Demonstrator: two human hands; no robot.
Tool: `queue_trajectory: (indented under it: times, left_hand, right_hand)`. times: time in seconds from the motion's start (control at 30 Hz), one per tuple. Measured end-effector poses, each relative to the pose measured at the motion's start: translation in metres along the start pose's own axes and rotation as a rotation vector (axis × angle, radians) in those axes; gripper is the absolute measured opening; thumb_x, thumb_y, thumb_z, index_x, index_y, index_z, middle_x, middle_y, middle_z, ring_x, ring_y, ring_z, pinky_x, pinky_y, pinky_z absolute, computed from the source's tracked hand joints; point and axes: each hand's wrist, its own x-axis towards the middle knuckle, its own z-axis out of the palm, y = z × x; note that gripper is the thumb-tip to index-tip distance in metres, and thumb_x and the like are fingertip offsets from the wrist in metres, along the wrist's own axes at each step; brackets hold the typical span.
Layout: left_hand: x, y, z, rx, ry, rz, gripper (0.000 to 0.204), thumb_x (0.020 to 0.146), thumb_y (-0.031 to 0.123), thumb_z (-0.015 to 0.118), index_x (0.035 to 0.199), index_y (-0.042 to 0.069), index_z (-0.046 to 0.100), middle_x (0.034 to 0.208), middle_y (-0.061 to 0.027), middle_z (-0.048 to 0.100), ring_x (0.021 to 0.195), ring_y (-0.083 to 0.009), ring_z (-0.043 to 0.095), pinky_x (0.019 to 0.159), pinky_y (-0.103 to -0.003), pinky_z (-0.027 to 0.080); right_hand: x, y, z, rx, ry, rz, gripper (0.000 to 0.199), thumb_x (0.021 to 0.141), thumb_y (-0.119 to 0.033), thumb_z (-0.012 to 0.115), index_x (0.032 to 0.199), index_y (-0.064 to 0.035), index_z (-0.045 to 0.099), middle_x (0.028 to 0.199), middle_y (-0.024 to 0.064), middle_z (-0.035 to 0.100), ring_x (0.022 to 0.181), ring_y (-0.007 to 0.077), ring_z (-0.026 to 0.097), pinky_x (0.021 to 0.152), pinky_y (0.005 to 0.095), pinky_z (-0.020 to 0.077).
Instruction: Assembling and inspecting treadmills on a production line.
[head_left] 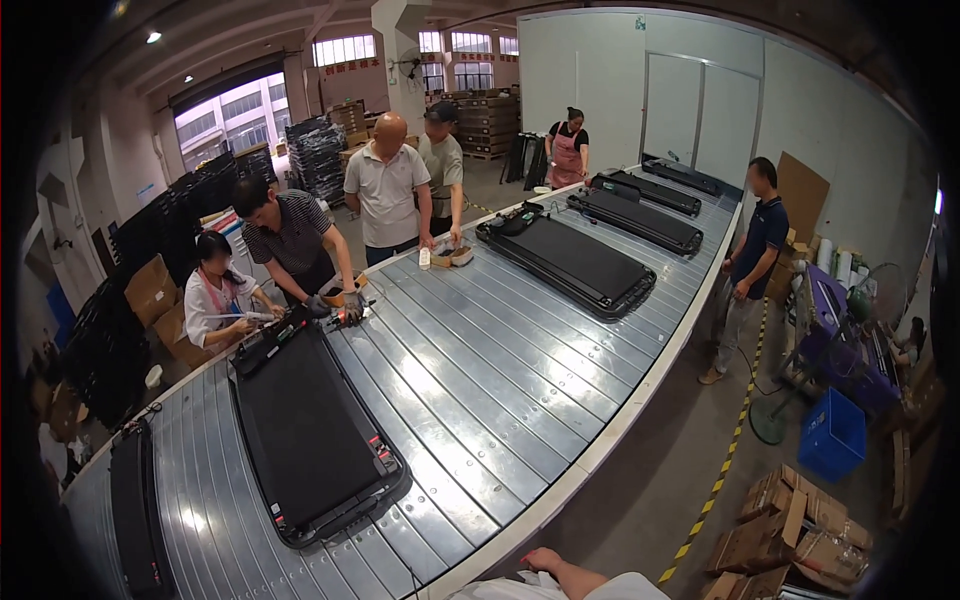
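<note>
At the lower edge my right hand [545,560] is bent across my white shirt, close to the near rail of a metal slat conveyor [480,400]. Its fingers are small and partly hidden, so their grip cannot be made out. My left hand is out of view. Nearest on the belt lies a large black framed panel [310,420] with a dark fabric-like middle, resembling a sunroof assembly. Farther left is another black panel [135,510], partly in view. A third such panel [570,260] rests beyond, toward the far end.
Across the belt a gloved worker [300,240] bends over the panel's far end, beside a person in white [215,295]. Two people stand by a small box [455,257]. At right stand another person [755,250], a blue crate [832,435] and cardboard boxes [790,530].
</note>
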Motion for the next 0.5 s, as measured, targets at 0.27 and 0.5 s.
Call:
queue_trajectory:
  times: [0.27, 0.5]
  left_hand:
    - [-0.043, 0.017, 0.007, -0.193, -0.080, -0.169, 0.041, 0.076, 0.033, 0.059, 0.101, 0.001, 0.064, 0.091, -0.0233, 0.065, 0.092, -0.0318, 0.062, 0.078, -0.038, 0.048]
    - [-0.065, -0.004, 0.044, -0.197, 0.238, -0.131, 0.035, 0.076, 0.027, 0.056, 0.095, 0.000, 0.066, 0.098, -0.0206, 0.065, 0.096, -0.0326, 0.061, 0.082, -0.036, 0.047]
  right_hand:
    - [-0.006, -0.014, -0.012, -0.019, -0.062, 0.059, 0.030, 0.082, -0.036, 0.048, 0.099, -0.0243, 0.069, 0.088, 0.0090, 0.068, 0.083, 0.0249, 0.064, 0.075, 0.0349, 0.0492]
    - [0.023, 0.033, 0.019, -0.160, -0.087, 0.025, 0.033, 0.084, -0.037, 0.045, 0.098, -0.0184, 0.068, 0.101, 0.0153, 0.064, 0.098, 0.0314, 0.060, 0.086, 0.0388, 0.0470]
